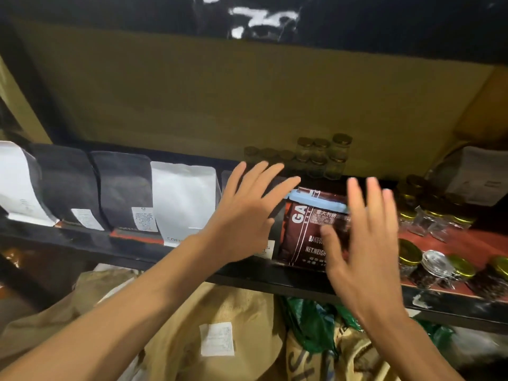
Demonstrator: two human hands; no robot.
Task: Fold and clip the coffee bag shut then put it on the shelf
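Observation:
A dark red coffee bag with white lettering stands upright on the black shelf. A light blue clip runs across its folded top. My left hand is spread flat over a black bag just left of the red bag, fingers apart. My right hand hovers in front of the red bag's right half, fingers spread and blurred, gripping nothing; whether it touches the bag I cannot tell.
Black and white coffee bags line the shelf to the left. Small glass jars stand behind, and gold-lidded jars crowd the right on a red mat. Brown paper sacks and a green bag lie below the shelf.

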